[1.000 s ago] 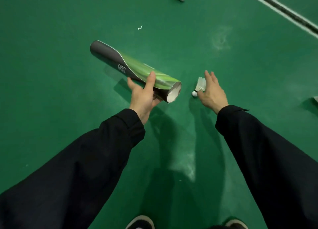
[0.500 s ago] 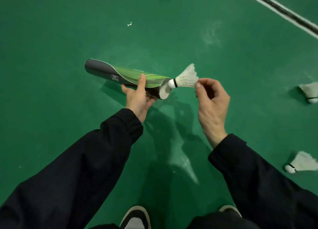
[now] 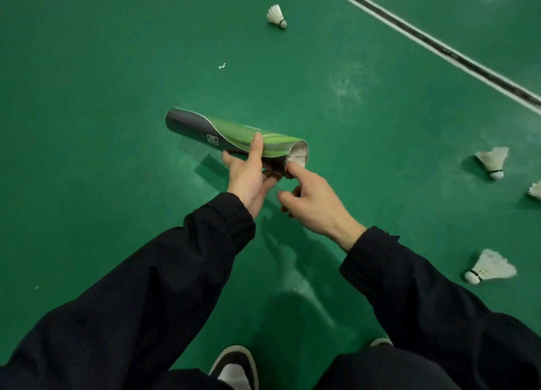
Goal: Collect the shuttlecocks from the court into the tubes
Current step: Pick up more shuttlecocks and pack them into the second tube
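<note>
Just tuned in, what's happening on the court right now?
A person is gathering shuttlecocks off the green court floor. The left hand holds a green and grey tube roughly level, while the right hand has its index finger at the tube's open end, where a shuttlecock's feathers show inside. Four more lie loose: one far ahead and three to the right.

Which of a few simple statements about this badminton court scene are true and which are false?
1. The left hand holds the tube. True.
2. The tube stands upright on the floor. False: it is held nearly level, above the court.
3. The right hand points a finger at the tube's open end. True.
4. The right hand grips a shuttlecock. False: it holds nothing.
5. Loose shuttlecocks lie to the right. True.
</note>
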